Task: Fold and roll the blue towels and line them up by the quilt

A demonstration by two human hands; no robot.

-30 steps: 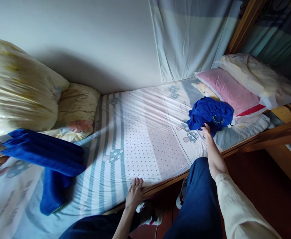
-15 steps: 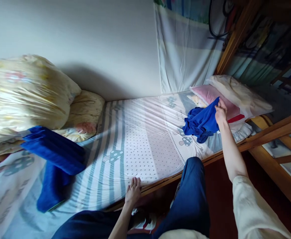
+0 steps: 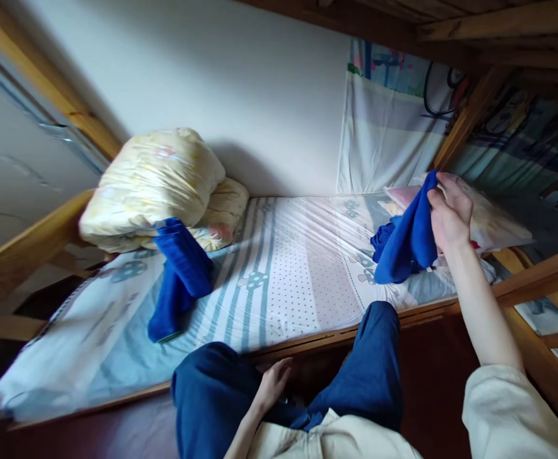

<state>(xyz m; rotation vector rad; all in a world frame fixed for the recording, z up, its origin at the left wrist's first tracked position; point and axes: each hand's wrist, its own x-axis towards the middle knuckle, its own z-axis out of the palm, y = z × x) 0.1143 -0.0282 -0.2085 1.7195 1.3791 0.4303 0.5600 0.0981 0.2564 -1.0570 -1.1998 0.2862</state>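
My right hand [image 3: 452, 210], arm stretched out to the right, pinches the top corner of a blue towel [image 3: 410, 236]. The towel hangs in folds just over the bed, and its lower part reaches down by a crumpled blue cloth [image 3: 381, 239]; whether the two are one piece I cannot tell. My left hand [image 3: 275, 381] holds nothing and hovers near my lap in front of the bed edge, fingers loosely extended. On the left part of the mattress lie two folded blue towels [image 3: 183, 252], one resting across the other [image 3: 167, 317].
The bed [image 3: 288, 280] has a patterned sheet and a wooden edge rail. A yellow quilt [image 3: 159, 185] is piled on the left. Pillows [image 3: 503, 220] lie at the right end. Bunk boards [image 3: 508, 29] hang overhead, and a curtain [image 3: 379, 140] covers part of the wall.
My right hand has lifted the blue towel higher, so it now hangs more upright. My left hand has left the bed edge for my lap. The view has shifted back and left.
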